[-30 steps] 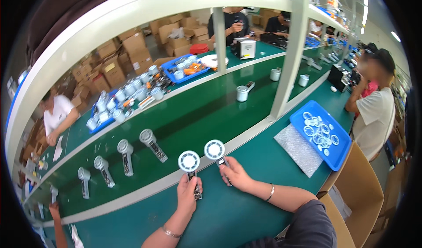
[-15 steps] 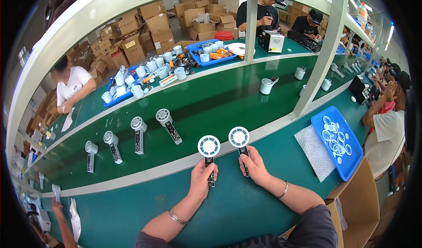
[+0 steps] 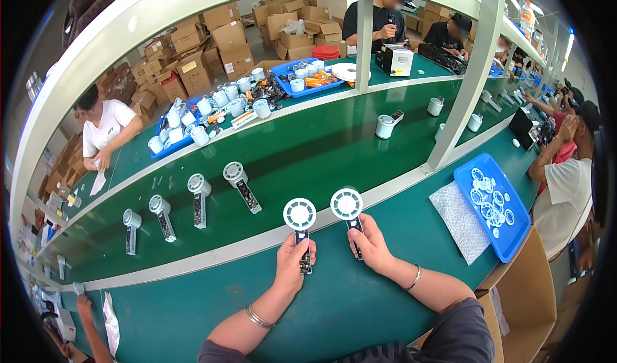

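My left hand (image 3: 292, 263) is closed around the handle of a white fan-like unit (image 3: 300, 214), its round slotted head upright and its handle showing a bare circuit board. A matching fan-like unit (image 3: 347, 204) stands in my right hand (image 3: 373, 242), thumb and fingers gripping its handle. The two round heads are side by side, a little apart, above the near edge of the green belt (image 3: 302, 151). Several similar units (image 3: 198, 184) lie on the belt to the left, their open handles toward me.
At right, a blue tray (image 3: 460, 178) of white rings rests by bubble wrap (image 3: 453, 218), with an open carton (image 3: 530, 286) below. A metal post (image 3: 466, 83) rises beside the belt. Across it are blue trays (image 3: 308, 91) of parts and co-workers; another person's arm (image 3: 90, 321) reaches in at lower left.
Both held units have shifted slightly left, the left one most. At far left a co-worker has brought both hands together over a white sheet. The lower-left person's held piece has dropped lower.
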Demonstrator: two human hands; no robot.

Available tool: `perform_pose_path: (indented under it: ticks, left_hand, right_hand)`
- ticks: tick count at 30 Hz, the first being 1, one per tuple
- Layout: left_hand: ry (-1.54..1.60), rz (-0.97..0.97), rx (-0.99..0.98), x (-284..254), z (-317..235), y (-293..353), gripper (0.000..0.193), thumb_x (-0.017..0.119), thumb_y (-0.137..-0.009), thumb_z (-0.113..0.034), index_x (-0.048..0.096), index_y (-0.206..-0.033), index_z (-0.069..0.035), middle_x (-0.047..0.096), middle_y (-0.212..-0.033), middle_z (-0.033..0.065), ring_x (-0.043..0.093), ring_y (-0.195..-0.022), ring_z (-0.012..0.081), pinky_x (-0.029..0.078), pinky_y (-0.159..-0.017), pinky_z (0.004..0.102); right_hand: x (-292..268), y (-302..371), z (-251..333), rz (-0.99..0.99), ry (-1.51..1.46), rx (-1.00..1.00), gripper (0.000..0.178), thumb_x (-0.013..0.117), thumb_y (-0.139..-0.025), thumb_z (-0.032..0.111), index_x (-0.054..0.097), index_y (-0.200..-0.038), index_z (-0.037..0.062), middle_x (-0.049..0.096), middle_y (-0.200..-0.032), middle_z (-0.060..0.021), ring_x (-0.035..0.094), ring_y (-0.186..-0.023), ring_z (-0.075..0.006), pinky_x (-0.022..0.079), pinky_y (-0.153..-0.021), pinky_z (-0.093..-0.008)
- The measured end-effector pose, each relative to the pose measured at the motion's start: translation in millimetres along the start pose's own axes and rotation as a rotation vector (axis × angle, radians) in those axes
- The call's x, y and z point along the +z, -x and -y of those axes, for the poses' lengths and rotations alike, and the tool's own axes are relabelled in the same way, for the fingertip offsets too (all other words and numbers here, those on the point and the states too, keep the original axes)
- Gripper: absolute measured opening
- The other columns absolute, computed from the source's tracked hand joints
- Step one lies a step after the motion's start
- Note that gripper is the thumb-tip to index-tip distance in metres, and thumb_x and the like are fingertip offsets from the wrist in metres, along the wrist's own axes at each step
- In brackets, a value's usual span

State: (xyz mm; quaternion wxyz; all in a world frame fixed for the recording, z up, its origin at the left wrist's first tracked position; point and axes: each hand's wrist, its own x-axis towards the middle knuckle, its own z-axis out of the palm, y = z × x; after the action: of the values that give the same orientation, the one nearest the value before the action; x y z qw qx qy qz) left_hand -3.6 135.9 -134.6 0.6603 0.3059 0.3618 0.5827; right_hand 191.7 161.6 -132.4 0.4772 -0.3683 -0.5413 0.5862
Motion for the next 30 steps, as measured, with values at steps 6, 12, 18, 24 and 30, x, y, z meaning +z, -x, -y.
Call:
perform_pose_path:
  ticks: [6,12,18,24,30]
  left_hand:
    - [-0.015,-0.005,-0.001,-1.3,-1.7,1.7,0.033,0.054,-0.088,-0.017,0.047,-0.115,0.001,0.055,-0.074,0.0056,0.051,-0.06,0.0107,0.042,-0.051,0.0232]
    - [0.009,0.024,0.03,0.5,-0.5,0.1,0.031,0.053,-0.088,-0.016,0.048,-0.114,0.0,0.056,-0.074,0.0056,0.051,-0.06,0.0105,0.043,-0.052,0.0232]
    - [0.025,0.026,0.036,-3.0,-0.7,1.0,0.029,0.053,-0.087,-0.015,0.05,-0.112,0.001,0.056,-0.075,0.0057,0.052,-0.061,0.0096,0.044,-0.053,0.0219]
    - [0.069,0.033,0.043,-4.0,1.5,2.0,0.027,0.052,-0.087,-0.012,0.05,-0.111,0.0,0.057,-0.076,0.0063,0.052,-0.062,0.0099,0.044,-0.054,0.0223]
    - [0.06,0.008,0.039,-1.7,-0.2,2.9,0.02,0.053,-0.088,-0.011,0.051,-0.105,-0.002,0.057,-0.076,0.0058,0.052,-0.062,0.0096,0.044,-0.054,0.0228]
  right_hand:
    - [2.5,2.2,2.5,0.018,0.006,0.01,0.033,0.044,-0.093,0.013,0.032,-0.121,-0.0009,0.047,-0.079,-0.0044,0.047,-0.057,-0.0089,0.041,-0.049,-0.0223]
    - [0.0,1.5,0.4,0.005,0.016,-0.032,0.038,0.046,-0.092,0.011,0.031,-0.124,-0.0011,0.046,-0.078,-0.0026,0.045,-0.056,-0.0069,0.04,-0.049,-0.0215]
    - [4.0,2.5,5.8,0.009,0.029,-0.036,0.03,0.043,-0.092,0.007,0.033,-0.12,-0.0014,0.046,-0.078,-0.0041,0.046,-0.057,-0.0085,0.041,-0.049,-0.0228]
    - [2.2,5.2,-0.5,0.015,0.041,-0.077,0.03,0.042,-0.092,0.008,0.033,-0.119,0.0001,0.046,-0.079,-0.0042,0.046,-0.057,-0.0085,0.041,-0.048,-0.0223]
    - [3.3,6.6,-0.1,0.026,0.055,-0.089,0.031,0.043,-0.091,0.008,0.033,-0.12,0.0005,0.048,-0.082,-0.0054,0.047,-0.057,-0.0089,0.041,-0.048,-0.022]
